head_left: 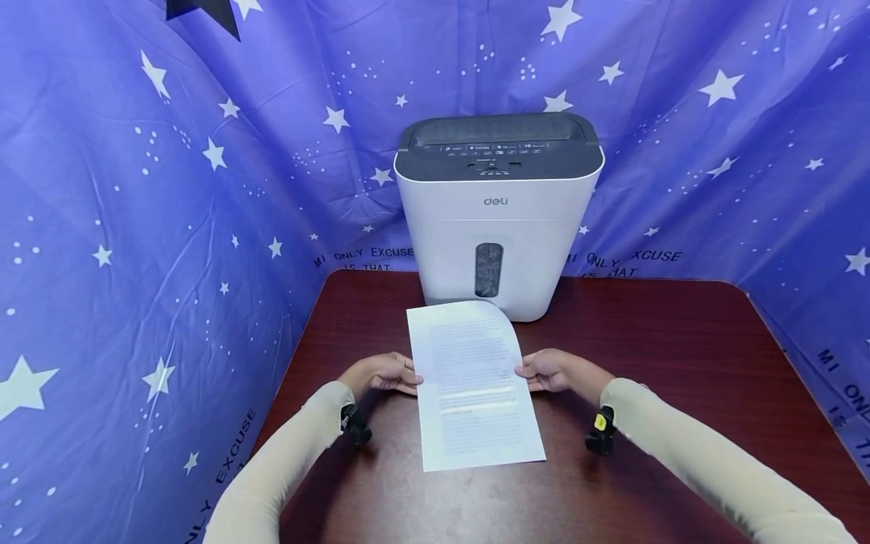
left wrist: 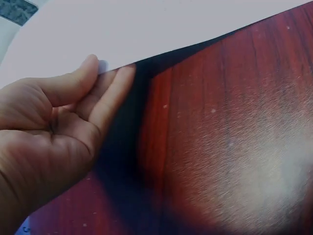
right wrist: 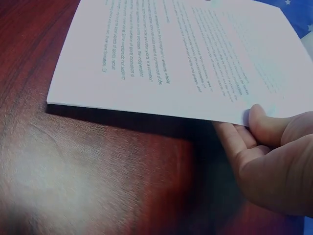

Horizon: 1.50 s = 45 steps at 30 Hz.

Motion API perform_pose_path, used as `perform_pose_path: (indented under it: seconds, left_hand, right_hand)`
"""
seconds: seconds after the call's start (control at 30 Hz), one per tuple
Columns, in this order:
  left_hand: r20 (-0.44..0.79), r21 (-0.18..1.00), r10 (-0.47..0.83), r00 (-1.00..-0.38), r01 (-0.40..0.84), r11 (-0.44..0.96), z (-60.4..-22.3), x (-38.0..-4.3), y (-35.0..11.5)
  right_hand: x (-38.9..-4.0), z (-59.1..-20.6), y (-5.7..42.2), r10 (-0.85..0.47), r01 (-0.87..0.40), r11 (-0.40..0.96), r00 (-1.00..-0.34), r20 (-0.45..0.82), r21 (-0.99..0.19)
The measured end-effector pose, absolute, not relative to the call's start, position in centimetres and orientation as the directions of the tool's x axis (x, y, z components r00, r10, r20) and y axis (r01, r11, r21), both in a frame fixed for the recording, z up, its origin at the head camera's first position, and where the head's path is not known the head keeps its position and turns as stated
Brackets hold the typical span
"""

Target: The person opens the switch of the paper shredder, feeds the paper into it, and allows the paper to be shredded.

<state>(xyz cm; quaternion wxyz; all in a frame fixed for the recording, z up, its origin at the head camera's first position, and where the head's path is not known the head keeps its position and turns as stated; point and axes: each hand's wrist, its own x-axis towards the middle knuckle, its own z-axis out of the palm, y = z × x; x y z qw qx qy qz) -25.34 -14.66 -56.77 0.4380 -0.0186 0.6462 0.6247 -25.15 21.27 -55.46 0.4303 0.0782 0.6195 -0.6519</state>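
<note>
A printed sheet of paper (head_left: pixel 476 393) is held by both side edges in front of the shredder (head_left: pixel 503 227). My left hand (head_left: pixel 390 373) pinches its left edge, thumb on top and fingers beneath, as the left wrist view also shows on the paper (left wrist: pixel 122 29). On the opposite edge my right hand (head_left: pixel 550 370) pinches the paper (right wrist: pixel 161 63) the same way. The far right corner of the sheet curls back, overlapping the shredder's base in the head view. Lines of text face up, and a shadow falls on the table under the near edge.
The white shredder with its dark top (head_left: pixel 499 147) stands at the back of the dark red wooden table (head_left: pixel 652 340). Behind and at both sides hangs a blue curtain (head_left: pixel 272 151) with white stars. Small dark devices (head_left: pixel 600 431) are strapped at the wrists.
</note>
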Motion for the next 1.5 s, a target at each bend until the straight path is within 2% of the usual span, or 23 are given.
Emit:
perform_pose_path:
  seconds: [0.2, 0.53, 0.73, 0.9, 1.2, 1.5]
  left_hand:
    - [-0.465, 0.881, 0.543, -0.699, -0.426, 0.206, -55.4, -26.0, -14.7]
    - [-0.340, 0.940, 0.541, -0.769, -0.255, 0.228, -51.2, -27.3, -14.3]
    - [-0.249, 0.963, 0.575, -0.779, -0.140, 0.228, -47.5, -28.3, -14.4]
    - [-0.159, 0.969, 0.608, -0.778, -0.005, 0.247, -42.9, -28.7, -14.6]
    - [-0.022, 0.945, 0.621, -0.784, 0.187, 0.270, -32.6, -28.6, -15.2]
    - [0.087, 0.904, 0.584, -0.807, 0.311, 0.295, -24.5, -29.2, -14.8]
  right_hand:
    - [-25.7, -53.4, 21.9, -0.489, 0.590, 0.107, -0.670, -0.559, -0.800]
    - [-26.8, -49.8, 22.6, -0.512, 0.456, 0.108, -0.736, -0.443, -0.883]
    - [-27.5, -46.4, 23.0, -0.494, 0.372, 0.134, -0.779, -0.387, -0.919]
    - [-27.6, -42.3, 23.1, -0.471, 0.275, 0.182, -0.818, -0.329, -0.944]
    - [-26.8, -32.4, 23.0, -0.451, 0.076, 0.174, -0.880, -0.148, -0.982]
    - [-27.6, -24.8, 23.2, -0.402, -0.066, 0.149, -0.916, 0.001, -0.987]
